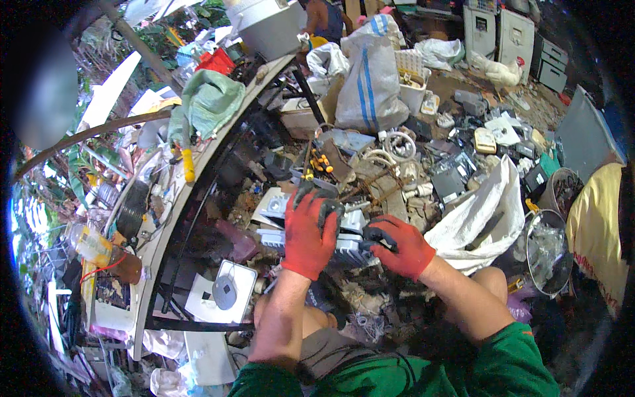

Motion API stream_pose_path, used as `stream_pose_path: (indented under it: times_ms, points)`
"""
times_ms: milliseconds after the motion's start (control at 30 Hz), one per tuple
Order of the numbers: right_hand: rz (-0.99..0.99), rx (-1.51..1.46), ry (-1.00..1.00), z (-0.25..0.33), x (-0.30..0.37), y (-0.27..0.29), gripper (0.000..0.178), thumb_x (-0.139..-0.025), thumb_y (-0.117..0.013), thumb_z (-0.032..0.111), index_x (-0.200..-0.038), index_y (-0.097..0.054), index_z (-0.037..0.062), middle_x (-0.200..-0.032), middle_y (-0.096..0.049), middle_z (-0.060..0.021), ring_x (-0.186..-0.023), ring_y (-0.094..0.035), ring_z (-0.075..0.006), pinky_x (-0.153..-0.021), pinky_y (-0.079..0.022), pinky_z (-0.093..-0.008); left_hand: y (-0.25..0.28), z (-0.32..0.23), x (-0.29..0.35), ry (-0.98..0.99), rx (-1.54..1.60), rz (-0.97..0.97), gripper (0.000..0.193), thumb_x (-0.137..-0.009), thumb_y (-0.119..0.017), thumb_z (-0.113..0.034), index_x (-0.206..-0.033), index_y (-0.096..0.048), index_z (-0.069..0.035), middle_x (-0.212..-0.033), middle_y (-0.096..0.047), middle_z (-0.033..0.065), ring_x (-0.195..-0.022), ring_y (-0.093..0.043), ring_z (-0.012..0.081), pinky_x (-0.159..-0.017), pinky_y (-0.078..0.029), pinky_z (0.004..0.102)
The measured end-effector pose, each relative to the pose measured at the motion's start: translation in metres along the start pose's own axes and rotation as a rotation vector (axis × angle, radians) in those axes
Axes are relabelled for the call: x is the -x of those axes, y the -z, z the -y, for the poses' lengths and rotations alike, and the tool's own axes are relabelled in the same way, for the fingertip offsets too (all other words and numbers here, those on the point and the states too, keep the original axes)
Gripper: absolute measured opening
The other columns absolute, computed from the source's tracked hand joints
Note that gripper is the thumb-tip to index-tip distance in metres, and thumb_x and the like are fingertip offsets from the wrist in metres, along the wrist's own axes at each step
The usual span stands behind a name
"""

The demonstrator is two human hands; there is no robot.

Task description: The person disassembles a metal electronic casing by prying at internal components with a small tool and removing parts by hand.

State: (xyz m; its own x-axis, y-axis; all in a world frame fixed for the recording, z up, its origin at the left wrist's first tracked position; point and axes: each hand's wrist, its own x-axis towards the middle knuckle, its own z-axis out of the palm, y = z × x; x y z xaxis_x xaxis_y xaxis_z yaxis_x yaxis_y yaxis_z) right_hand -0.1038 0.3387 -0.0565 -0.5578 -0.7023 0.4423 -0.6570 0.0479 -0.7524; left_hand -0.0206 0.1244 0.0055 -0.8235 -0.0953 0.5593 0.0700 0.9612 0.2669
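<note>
Both of my hands wear red gloves with dark fingers. A pale grey plastic casing (354,248) with ribbed sides is between them, low in front of my knees. My left hand (309,228) lies across its top with the fingers bent over the far side. At the casing's right end, my right hand (400,246) has its fingers and thumb curled against the edge. The left hand covers the casing's middle, so its inside is mostly hidden. Just beyond are several yellow-handled tools (321,163), and a whitish panel (271,205) lies beside the casing's left end.
A table (221,135) with a pale edge and dark frame runs along my left, bearing a green cloth (211,102) and a yellow-handled tool (188,165). To my right are a white sack (486,221) and a bucket (549,255). Scrap parts and a standing sack (369,86) lie ahead.
</note>
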Motion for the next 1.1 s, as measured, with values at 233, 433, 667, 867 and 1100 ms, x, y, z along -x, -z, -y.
stream_pose_path:
  times_ms: [233, 433, 667, 867, 1100]
  points:
    - [-0.057, 0.002, -0.023, -0.003, 0.003, 0.000, 0.045, -0.082, -0.077, 0.026, -0.119, -0.062, 0.0060, -0.115, -0.063, -0.0176, -0.100, -0.067, -0.0381, -0.087, -0.055, -0.0424, -0.002, 0.000, 0.002, 0.015, 0.012, 0.017, 0.033, -0.089, -0.066, -0.016, -0.119, -0.061, -0.002, -0.129, -0.057, 0.0222, -0.128, -0.044, 0.0463, -0.110, -0.035, 0.0537]
    - [-0.051, 0.047, 0.026, 0.005, 0.001, -0.002, 0.039, -0.085, -0.072, 0.024, -0.118, -0.062, 0.0063, -0.115, -0.062, -0.0179, -0.101, -0.066, -0.0401, -0.087, -0.055, -0.0442, 0.004, -0.003, 0.001, 0.032, 0.020, -0.003, 0.034, -0.089, -0.066, -0.019, -0.116, -0.063, 0.001, -0.127, -0.059, 0.0214, -0.128, -0.044, 0.0473, -0.111, -0.034, 0.0535]
    - [-0.016, -0.029, -0.079, 0.006, 0.000, -0.003, 0.044, -0.083, -0.075, 0.030, -0.119, -0.062, 0.0078, -0.116, -0.062, -0.0167, -0.103, -0.065, -0.0387, -0.089, -0.054, -0.0432, 0.002, -0.002, 0.008, 0.049, 0.017, -0.012, 0.035, -0.090, -0.066, -0.021, -0.116, -0.063, 0.002, -0.128, -0.060, 0.0204, -0.129, -0.044, 0.0471, -0.112, -0.033, 0.0526]
    - [0.000, 0.043, -0.010, -0.001, 0.003, -0.001, 0.041, -0.084, -0.074, 0.029, -0.118, -0.062, 0.0075, -0.114, -0.063, -0.0161, -0.099, -0.067, -0.0380, -0.086, -0.055, -0.0427, -0.002, -0.002, 0.005, 0.025, -0.002, -0.004, 0.036, -0.089, -0.066, -0.021, -0.116, -0.063, 0.002, -0.127, -0.060, 0.0203, -0.128, -0.045, 0.0463, -0.112, -0.033, 0.0519]
    - [0.045, -0.036, -0.033, 0.005, 0.001, 0.002, 0.042, -0.084, -0.074, 0.026, -0.119, -0.061, 0.0051, -0.117, -0.062, -0.0183, -0.105, -0.065, -0.0377, -0.090, -0.053, -0.0424, -0.001, 0.002, 0.006, 0.039, 0.007, 0.003, 0.036, -0.087, -0.067, -0.021, -0.115, -0.064, 0.001, -0.126, -0.061, 0.0211, -0.128, -0.045, 0.0464, -0.112, -0.033, 0.0523]
